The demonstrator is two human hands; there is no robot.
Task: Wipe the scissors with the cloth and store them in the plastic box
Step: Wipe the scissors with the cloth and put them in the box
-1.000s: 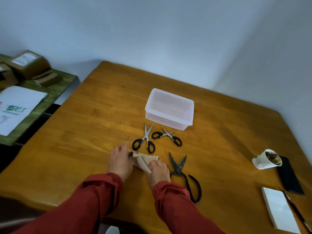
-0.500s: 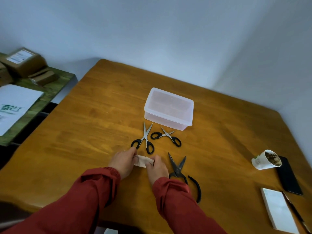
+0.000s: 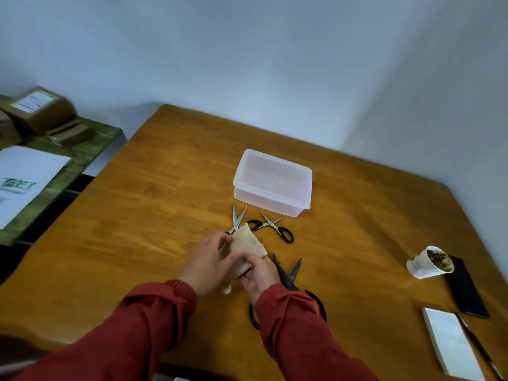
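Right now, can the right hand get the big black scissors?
Probably yes. The big black scissors lie right beside the right hand, with nothing between. But that hand and the left hand both hold the cloth, so it must let go first.

Setting: a small indoor office or parcel-handling workroom.

Indicators:
- A wooden counter (image 3: 165, 204) is set into the corner of two bare, pale walls (image 3: 247, 64).
- To its left, a green-painted side bench (image 3: 82, 149) carries taped cardboard parcels (image 3: 41, 111) with printed shipping labels and a white mailer bag (image 3: 24, 182) with green lettering.
- At the counter's right end are a used paper cup (image 3: 428, 262), a black phone (image 3: 467, 292) and a white notepad (image 3: 450, 342) with a pen (image 3: 478, 345) alongside.
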